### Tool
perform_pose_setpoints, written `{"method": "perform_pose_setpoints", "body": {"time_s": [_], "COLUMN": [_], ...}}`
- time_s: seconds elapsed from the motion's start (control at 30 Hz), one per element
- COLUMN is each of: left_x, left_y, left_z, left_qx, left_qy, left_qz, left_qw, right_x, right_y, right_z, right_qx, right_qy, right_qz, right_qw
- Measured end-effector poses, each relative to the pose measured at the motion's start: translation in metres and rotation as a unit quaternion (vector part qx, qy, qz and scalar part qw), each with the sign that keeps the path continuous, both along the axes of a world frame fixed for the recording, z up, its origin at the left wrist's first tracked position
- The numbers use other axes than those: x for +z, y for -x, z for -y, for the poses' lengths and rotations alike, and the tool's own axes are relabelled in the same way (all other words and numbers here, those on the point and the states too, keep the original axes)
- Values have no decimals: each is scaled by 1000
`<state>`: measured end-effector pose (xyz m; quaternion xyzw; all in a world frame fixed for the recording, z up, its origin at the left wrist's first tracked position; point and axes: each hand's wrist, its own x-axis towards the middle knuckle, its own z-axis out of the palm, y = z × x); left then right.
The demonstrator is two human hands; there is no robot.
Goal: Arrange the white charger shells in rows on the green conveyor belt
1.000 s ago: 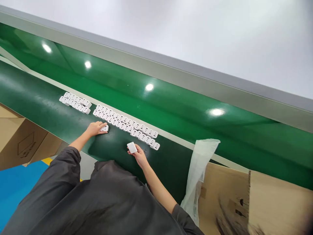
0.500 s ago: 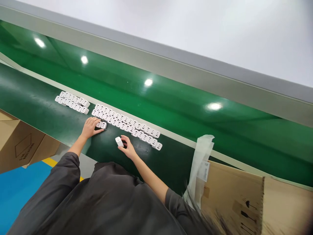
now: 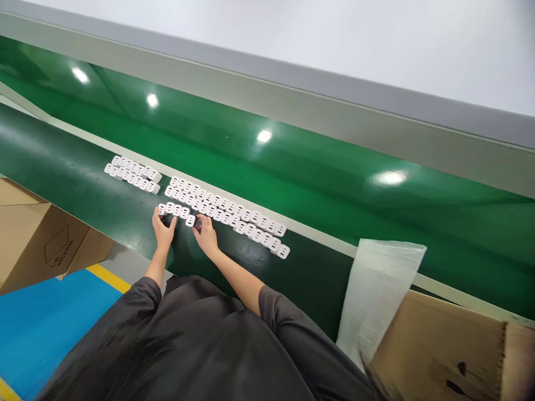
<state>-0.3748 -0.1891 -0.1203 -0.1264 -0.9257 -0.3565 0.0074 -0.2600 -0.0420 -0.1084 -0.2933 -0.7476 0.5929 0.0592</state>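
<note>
Small white plug adapters (image 3: 228, 214) lie in two long rows on the dark green belt (image 3: 62, 172). A shorter third row (image 3: 178, 211) of adapters sits in front of them. My left hand (image 3: 163, 229) rests flat on the belt, fingers spread, its tips touching the left end of that short row. My right hand (image 3: 205, 234) lies beside it, fingertips against the adapter at the row's right end. A separate small block of adapters (image 3: 132, 174) lies further left.
A grey metal rail (image 3: 292, 120) and a second, glossy green belt (image 3: 334, 184) run behind. A cardboard box (image 3: 443, 345) with a clear plastic liner (image 3: 376, 289) stands at the right. Another cardboard box (image 3: 37, 234) sits on the blue floor at the left.
My right hand brought one white adapter from near my body up to the short front row and set it down. The short row has grown. My left hand stayed at the row.
</note>
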Motion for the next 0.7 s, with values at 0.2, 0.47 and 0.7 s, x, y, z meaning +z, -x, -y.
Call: {"method": "perform_pose_setpoints", "body": {"time_s": [0.2,0.47,0.7], "left_x": [4,10,52], "left_y": [14,36,6], "left_z": [-1,-9,-21], "left_qx": [-17,-38,-32], "left_qy": [-22,-24,-22], "left_qz": [17,28,-43], "left_qw": [999,999,998], "right_x": [-9,-10,0], "right_y": [6,12,-78], "right_z": [4,0,-18], "right_qx": [-4,-18,-16], "right_qy": [79,145,186], "right_qz": [27,32,11], "right_qw": [997,989,982]}}
